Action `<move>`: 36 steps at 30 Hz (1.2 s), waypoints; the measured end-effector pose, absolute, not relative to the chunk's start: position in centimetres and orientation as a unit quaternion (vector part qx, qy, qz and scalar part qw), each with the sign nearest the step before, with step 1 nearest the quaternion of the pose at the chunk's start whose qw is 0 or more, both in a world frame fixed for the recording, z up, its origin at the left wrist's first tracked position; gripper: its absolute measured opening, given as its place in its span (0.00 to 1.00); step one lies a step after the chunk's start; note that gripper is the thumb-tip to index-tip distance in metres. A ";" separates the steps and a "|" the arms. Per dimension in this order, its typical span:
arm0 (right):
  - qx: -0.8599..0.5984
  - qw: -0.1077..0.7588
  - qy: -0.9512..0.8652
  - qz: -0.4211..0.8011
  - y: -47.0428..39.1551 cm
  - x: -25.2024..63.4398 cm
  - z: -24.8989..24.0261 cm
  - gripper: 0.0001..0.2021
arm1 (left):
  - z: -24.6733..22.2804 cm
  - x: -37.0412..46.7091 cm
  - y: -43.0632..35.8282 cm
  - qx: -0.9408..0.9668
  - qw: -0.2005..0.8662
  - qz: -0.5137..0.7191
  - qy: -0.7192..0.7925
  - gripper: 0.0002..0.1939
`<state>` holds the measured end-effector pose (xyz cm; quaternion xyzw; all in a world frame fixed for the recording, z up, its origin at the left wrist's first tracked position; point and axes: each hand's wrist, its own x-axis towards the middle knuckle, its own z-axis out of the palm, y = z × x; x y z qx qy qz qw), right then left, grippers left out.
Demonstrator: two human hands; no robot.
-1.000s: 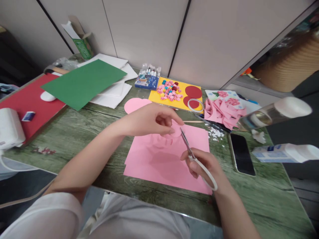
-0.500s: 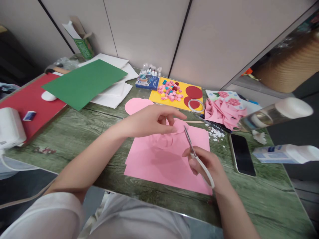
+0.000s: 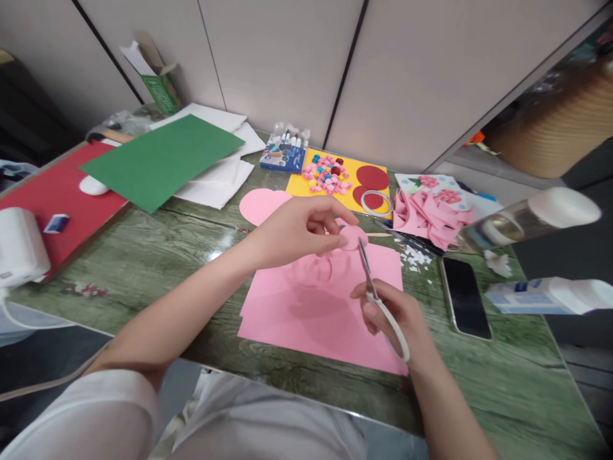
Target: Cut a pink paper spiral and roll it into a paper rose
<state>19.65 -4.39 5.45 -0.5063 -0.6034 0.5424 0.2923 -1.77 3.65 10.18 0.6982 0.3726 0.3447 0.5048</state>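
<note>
My left hand (image 3: 306, 231) pinches a small round piece of pink paper (image 3: 355, 238) between thumb and fingers, above the stacked pink sheets (image 3: 311, 326). In my right hand (image 3: 395, 313) is a pair of white-handled scissors (image 3: 368, 268), their blades pointing up and away from me. The blade tips meet the lower right edge of the pink piece. Curled pink paper cuttings (image 3: 318, 268) lie on the sheets below my left hand. Larger pink paper circles (image 3: 263, 204) rest behind my left wrist, partly covered by it.
Yellow paper (image 3: 352, 185) at the back carries colored paper bits, dark red circles and a tape roll (image 3: 377, 203). Pink scraps (image 3: 428, 220), a phone (image 3: 465, 297) and bottles (image 3: 546, 296) stand right. Green paper (image 3: 167, 160) and a white charger (image 3: 22, 246) lie left.
My left hand has shifted slightly right with the pink piece, which now shows a rounder face. The scissors' tips have moved a little right and stay at its edge.
</note>
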 end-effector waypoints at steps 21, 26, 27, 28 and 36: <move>-0.501 0.291 -0.602 0.549 -4.5 19.7 5.7 0.16 | 10.2 -2.1 3.8 0.747 0.461 0.312 0.364 0.15; -0.503 0.285 -0.595 0.559 -4.5 19.7 5.7 0.16 | 9.9 -2.3 4.0 0.742 0.460 0.323 0.366 0.14; -0.503 0.283 -0.593 0.561 -4.5 19.7 5.8 0.15 | 9.9 -2.4 4.0 0.741 0.458 0.325 0.369 0.14; -0.503 0.281 -0.591 0.564 -4.4 19.8 5.8 0.15 | 9.9 -2.4 4.1 0.741 0.456 0.325 0.371 0.14; -0.505 0.252 -0.593 0.574 -4.2 20.0 5.9 0.13 | 10.3 -2.6 4.2 0.740 0.445 0.315 0.394 0.11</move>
